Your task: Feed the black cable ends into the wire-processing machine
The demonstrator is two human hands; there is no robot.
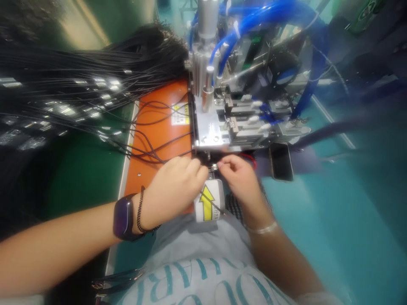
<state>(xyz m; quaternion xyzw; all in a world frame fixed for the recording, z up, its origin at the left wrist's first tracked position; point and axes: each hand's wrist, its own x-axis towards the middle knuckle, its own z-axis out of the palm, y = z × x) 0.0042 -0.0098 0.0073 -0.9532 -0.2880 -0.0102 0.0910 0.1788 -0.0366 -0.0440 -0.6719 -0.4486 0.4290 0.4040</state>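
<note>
My left hand (176,188) is closed, palm down, at the front edge of the machine. A thin black cable (210,199) comes out from under its fingers and crosses a white label with a yellow arrow (207,209). Thumb and forefinger of my right hand (240,171) are pinched together beside a small shiny metal piece (215,167). Whether they grip that piece or only touch it, I cannot tell. Just behind both hands stands the machine's silver metal plate (210,131), with an upright cylinder above it.
Black cables (152,127) run over the orange panel (168,93) from a large bundle (95,72) at left. Blue air tubes (270,17) arch over the machine. A phone (281,162) lies to the right of my right hand, near a red wire (249,160).
</note>
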